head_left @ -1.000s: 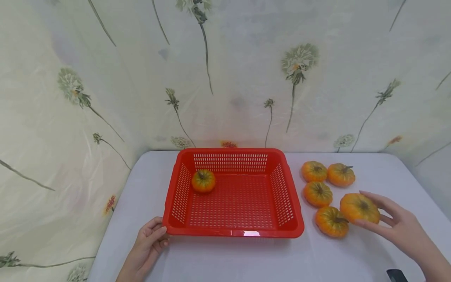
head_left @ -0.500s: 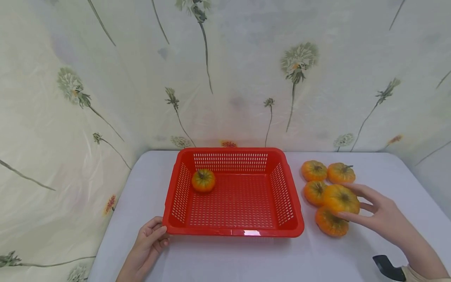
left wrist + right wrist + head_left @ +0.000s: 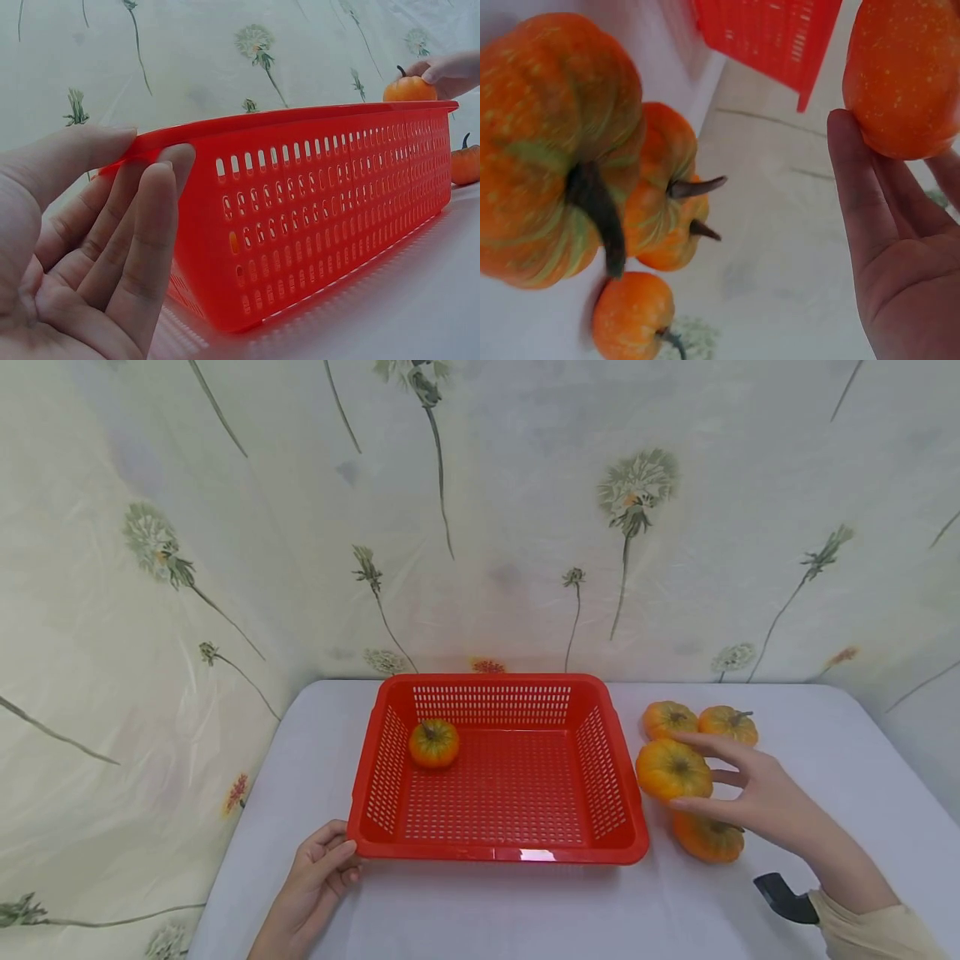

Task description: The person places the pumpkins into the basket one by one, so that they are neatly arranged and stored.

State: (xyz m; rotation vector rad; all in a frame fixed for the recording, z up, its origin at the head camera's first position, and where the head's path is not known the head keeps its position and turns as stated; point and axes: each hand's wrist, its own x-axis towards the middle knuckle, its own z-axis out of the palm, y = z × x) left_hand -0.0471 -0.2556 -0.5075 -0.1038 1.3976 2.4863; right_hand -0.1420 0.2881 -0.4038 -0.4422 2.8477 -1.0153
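Observation:
A red plastic basket [image 3: 498,852] with slotted walls stands mid-table, holding one small orange pumpkin [image 3: 434,743] at its left. At the basket's near left corner, my left hand [image 3: 309,885] pinches the rim between thumb and fingers; the left wrist view shows this grip [image 3: 112,225] closely. Beyond the basket's right wall, my right hand [image 3: 753,789] grips another pumpkin [image 3: 672,770] from its right side, above the table. That pumpkin [image 3: 904,75] hangs at the fingertips in the right wrist view. Below and behind it lie several more pumpkins, one largely hidden in the head view.
Two pumpkins, a left one [image 3: 670,718] and a right one [image 3: 729,724], lie at the back right of the white-covered table [image 3: 480,910]. A third pumpkin [image 3: 708,839] lies nearer the front. A flowered cloth [image 3: 510,527] rises behind the table.
My right hand has carried its pumpkin leftward and slightly back, from above the table's right side to close beside the basket's right rim. My left hand and the basket have stayed put.

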